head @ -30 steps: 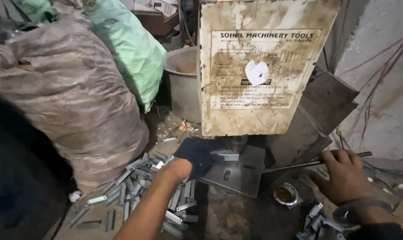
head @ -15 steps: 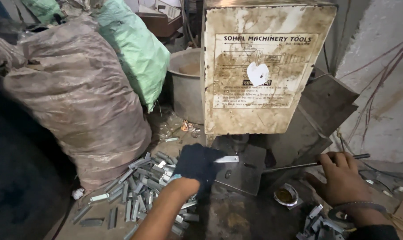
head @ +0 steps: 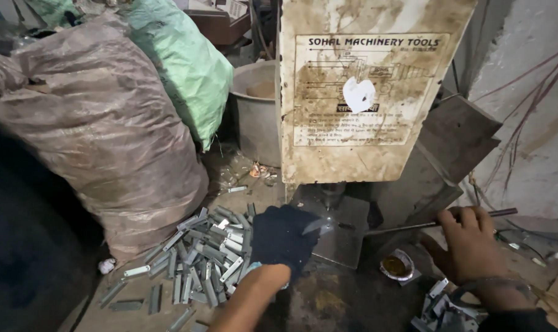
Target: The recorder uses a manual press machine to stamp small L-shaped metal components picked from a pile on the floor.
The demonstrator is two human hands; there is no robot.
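Note:
My left hand [head: 282, 237], in a dark glove, holds a small flat metal piece [head: 319, 225] on the steel bed plate [head: 343, 243] under the press ram [head: 332, 193]. My right hand [head: 473, 249], bare, grips a thin metal rod [head: 414, 226] that runs from the right toward the plate. The press machine's dirty cream front panel [head: 365, 92] stands right above the plate. A heap of several flat metal pieces [head: 196, 264] lies on the floor just left of my gloved hand.
A big brownish sack [head: 94, 129] and a green sack [head: 187, 61] stand at the left. A grey metal tub [head: 257, 114] sits behind. A small tin with brown grease [head: 396, 265] lies by the plate. More metal pieces [head: 442, 307] are piled under my right wrist.
My left hand has come up from the heap with a metal piece and moved it right onto the plate under the ram. My right hand stays on the rod.

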